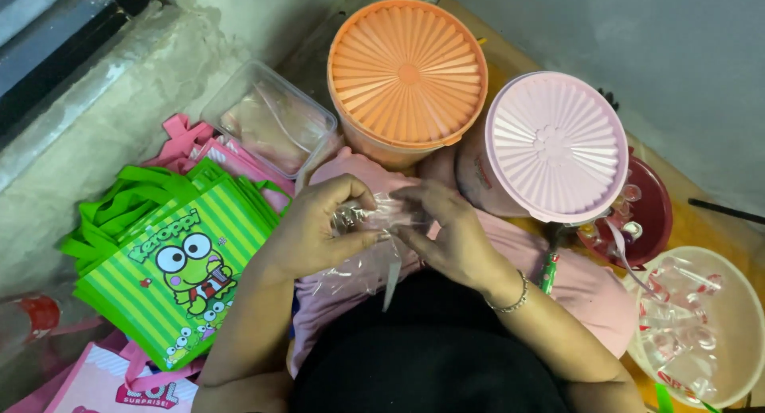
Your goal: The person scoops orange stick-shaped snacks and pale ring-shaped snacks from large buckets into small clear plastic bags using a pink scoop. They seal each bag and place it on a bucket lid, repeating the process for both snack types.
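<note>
Grey concrete wall behind; over her lap, the left hand (319,226) and right hand (446,234) both pinch a small clear plastic packet (374,218). Best handled with fingertips close together, film taut.

A home floor corner — plastic tubs (407,74), gift bags (179,261), concrete sill (88,102)

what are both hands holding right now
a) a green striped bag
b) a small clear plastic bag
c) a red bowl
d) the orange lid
b: the left hand and right hand pinch a small clear plastic bag between them; the green bags lie untouched beside them.
</note>
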